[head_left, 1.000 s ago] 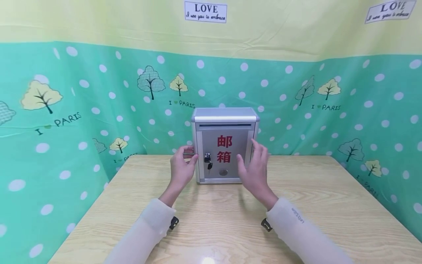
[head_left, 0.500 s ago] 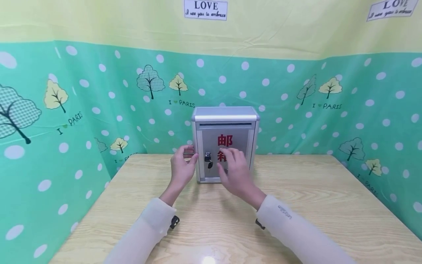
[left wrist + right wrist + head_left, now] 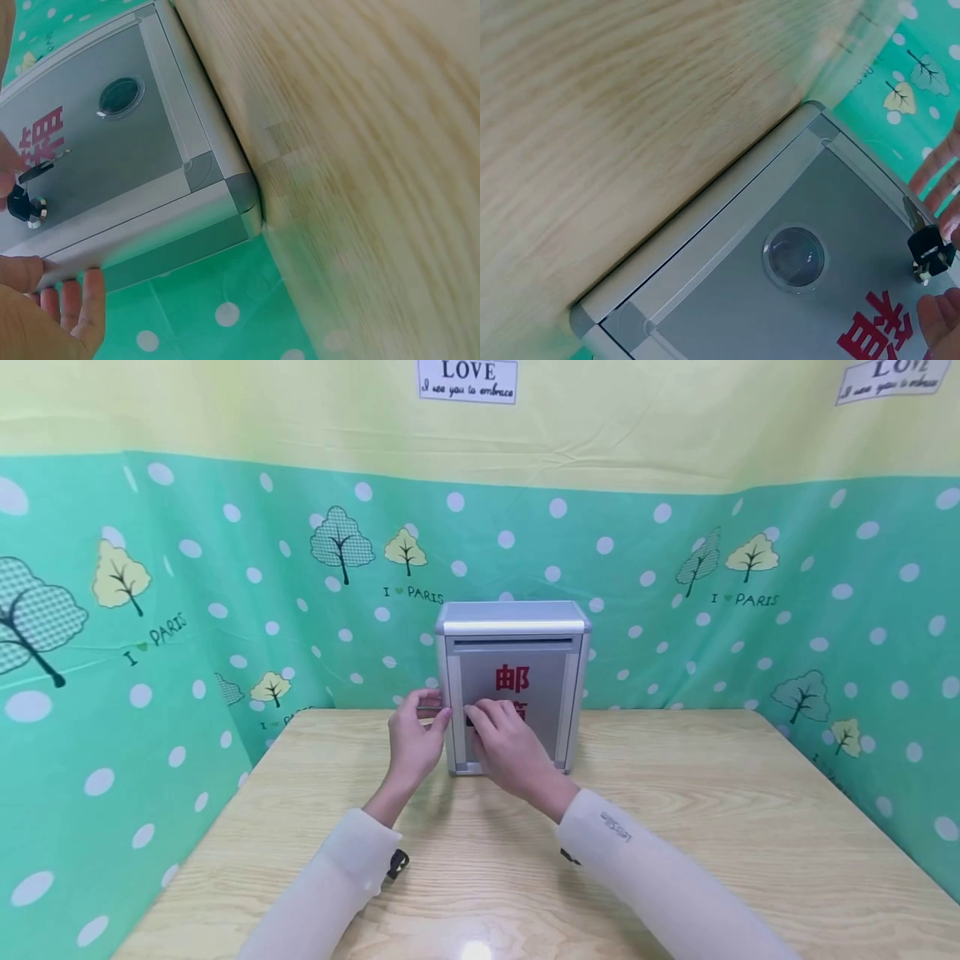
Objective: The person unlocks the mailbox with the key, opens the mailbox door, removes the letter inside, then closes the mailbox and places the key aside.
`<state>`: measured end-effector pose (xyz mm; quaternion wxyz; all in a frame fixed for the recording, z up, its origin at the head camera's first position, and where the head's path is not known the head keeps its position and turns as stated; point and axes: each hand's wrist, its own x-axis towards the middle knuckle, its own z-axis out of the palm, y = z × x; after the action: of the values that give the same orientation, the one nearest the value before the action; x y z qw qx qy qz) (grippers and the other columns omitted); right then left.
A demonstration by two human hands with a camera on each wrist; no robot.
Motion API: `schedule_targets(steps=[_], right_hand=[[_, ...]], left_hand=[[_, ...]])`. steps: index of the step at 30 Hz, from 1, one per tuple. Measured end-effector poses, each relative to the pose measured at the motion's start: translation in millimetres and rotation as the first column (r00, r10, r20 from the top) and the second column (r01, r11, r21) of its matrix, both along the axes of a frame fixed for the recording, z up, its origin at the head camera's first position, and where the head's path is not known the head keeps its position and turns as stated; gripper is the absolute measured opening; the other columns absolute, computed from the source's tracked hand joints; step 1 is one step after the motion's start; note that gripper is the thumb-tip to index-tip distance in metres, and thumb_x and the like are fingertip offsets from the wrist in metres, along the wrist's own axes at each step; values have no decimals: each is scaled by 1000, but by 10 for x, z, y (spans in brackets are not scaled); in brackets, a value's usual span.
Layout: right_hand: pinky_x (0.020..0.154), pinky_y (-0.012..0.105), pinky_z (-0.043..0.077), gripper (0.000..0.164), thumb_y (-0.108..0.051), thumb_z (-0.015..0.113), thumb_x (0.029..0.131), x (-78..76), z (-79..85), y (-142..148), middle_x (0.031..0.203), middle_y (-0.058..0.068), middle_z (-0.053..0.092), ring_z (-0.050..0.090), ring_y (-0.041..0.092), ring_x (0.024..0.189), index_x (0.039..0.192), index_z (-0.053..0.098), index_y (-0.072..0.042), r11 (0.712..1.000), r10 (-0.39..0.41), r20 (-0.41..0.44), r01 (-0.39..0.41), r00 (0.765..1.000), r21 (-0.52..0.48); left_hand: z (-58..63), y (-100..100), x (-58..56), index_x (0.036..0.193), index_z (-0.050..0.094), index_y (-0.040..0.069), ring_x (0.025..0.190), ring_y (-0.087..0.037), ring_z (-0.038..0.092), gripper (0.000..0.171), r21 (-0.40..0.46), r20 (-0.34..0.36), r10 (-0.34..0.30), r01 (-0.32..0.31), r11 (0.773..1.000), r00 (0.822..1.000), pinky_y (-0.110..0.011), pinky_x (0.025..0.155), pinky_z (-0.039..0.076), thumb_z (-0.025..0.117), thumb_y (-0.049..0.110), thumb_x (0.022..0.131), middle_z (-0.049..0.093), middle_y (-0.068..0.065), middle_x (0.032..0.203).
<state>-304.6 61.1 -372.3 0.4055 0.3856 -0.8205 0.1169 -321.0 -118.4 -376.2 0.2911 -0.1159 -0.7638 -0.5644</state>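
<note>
A grey metal mailbox [image 3: 540, 693] with red Chinese characters stands upright on the table. My left hand [image 3: 415, 739] holds its left edge, thumb on the front frame and fingers along the side. My right hand [image 3: 510, 747] is at the lock, fingers bent and covering much of it in the head view. The left wrist view shows the lock [image 3: 37, 212] with a black-headed key in it and a second key [image 3: 45, 166] dangling beside. Right fingertips [image 3: 934, 319] are close by the black key head [image 3: 928, 244]; I cannot tell whether they pinch it.
The pale wooden table [image 3: 675, 843] carries the mailbox near its back edge. Behind and on both sides hangs a green and yellow curtain [image 3: 637, 535] with dots and trees. A mail slot [image 3: 513, 642] runs across the mailbox's upper front.
My right hand has moved left across the mailbox front, from its right edge to the lock, and its fingers have drawn in. My left hand has stayed at the left edge.
</note>
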Motion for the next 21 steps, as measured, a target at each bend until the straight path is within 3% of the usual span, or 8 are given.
schedule_targets(steps=[4, 10, 21], right_hand=[[95, 30, 59, 37, -3, 74, 91, -31, -13, -45, 121, 15, 68, 64, 27, 109, 127, 66, 1, 996, -17, -76, 24, 997, 89], [97, 30, 58, 36, 0, 74, 89, -22, -18, -72, 121, 16, 71, 67, 27, 108, 125, 69, 0, 969, -79, -209, 124, 975, 212], [95, 30, 59, 31, 3, 76, 87, 28, -11, -149, 116, 17, 73, 69, 27, 105, 119, 72, 1, 957, -127, -255, 186, 959, 222]], left_hand=[[1, 10, -3, 121, 63, 0, 98, -31, 71, 28, -12, -9, 6, -6, 1000, 1000, -38, 84, 64, 72, 2, 94, 68, -16, 108], [10, 20, 7, 120, 63, -1, 97, -32, 71, 29, -8, -12, 11, -11, 1000, 1000, -39, 83, 64, 73, 0, 92, 69, -17, 108], [12, 13, 14, 121, 63, -2, 96, -32, 71, 30, 4, -7, 10, -10, 1000, 1000, -39, 82, 64, 73, -2, 92, 69, -18, 108]])
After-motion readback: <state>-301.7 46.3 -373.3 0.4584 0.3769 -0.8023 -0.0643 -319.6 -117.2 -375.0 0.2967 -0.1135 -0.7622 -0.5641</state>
